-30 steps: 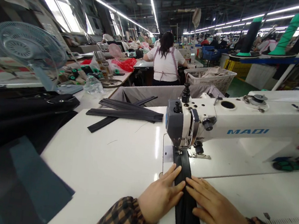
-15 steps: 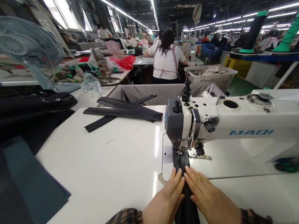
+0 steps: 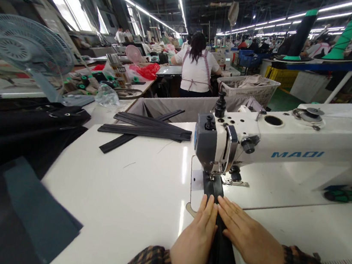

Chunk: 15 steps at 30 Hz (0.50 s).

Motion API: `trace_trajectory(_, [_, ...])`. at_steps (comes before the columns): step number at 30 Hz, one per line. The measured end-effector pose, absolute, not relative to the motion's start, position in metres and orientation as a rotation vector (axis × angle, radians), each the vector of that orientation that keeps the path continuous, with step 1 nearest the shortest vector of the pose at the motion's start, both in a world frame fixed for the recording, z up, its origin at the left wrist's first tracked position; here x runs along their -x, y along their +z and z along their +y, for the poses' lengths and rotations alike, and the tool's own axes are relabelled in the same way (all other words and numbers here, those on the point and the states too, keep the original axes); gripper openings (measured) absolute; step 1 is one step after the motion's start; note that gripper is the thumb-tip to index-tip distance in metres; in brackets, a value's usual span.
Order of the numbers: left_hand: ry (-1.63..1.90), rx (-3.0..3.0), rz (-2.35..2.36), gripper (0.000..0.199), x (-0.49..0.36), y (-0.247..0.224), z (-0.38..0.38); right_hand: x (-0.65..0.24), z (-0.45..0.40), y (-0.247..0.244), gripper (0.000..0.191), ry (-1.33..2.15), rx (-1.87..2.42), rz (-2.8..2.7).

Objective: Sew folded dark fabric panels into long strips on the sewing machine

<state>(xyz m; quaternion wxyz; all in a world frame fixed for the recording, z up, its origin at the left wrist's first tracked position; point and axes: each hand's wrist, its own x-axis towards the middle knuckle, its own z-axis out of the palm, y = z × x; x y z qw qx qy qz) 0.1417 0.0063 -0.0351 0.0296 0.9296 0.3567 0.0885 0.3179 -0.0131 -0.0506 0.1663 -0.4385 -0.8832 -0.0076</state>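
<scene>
A long black strip of fabric (image 3: 223,259), with a seam or zipper line down its middle, runs from the table's front edge up under the presser foot (image 3: 211,178) of a white sewing machine (image 3: 291,143). My left hand (image 3: 196,238) lies on the strip's left side, fingers stretched forward. From the right, my right hand (image 3: 248,234) rests flat on the same strip, its fingertips close to the left ones. Both hands press from above, just in front of the foot. The strip's underside and the needle point are hidden.
Several black strips (image 3: 146,131) lie crossed on the white table (image 3: 140,205), left of the machine. Dark fabric pieces (image 3: 19,211) hang over the left edge. Beyond are a fan (image 3: 24,49), a laundry basket (image 3: 249,89) and a seated co-worker (image 3: 197,70).
The left hand has slid very slightly forward along the strip, toward the presser foot. The right hand stays almost in place. The camera view has shifted a little.
</scene>
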Motion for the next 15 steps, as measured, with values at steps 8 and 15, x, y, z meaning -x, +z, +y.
trace_trajectory(8, [0.254,-2.850,1.190,0.049,-0.146,-0.043,0.018,-0.318,-0.003,-0.049,0.049,-0.032,1.284,-2.538])
trace_trajectory(15, [0.192,-2.846,1.336,0.058,-0.153,-0.040,0.021,-0.318,0.006,-0.053,0.049,-0.008,1.281,-2.487])
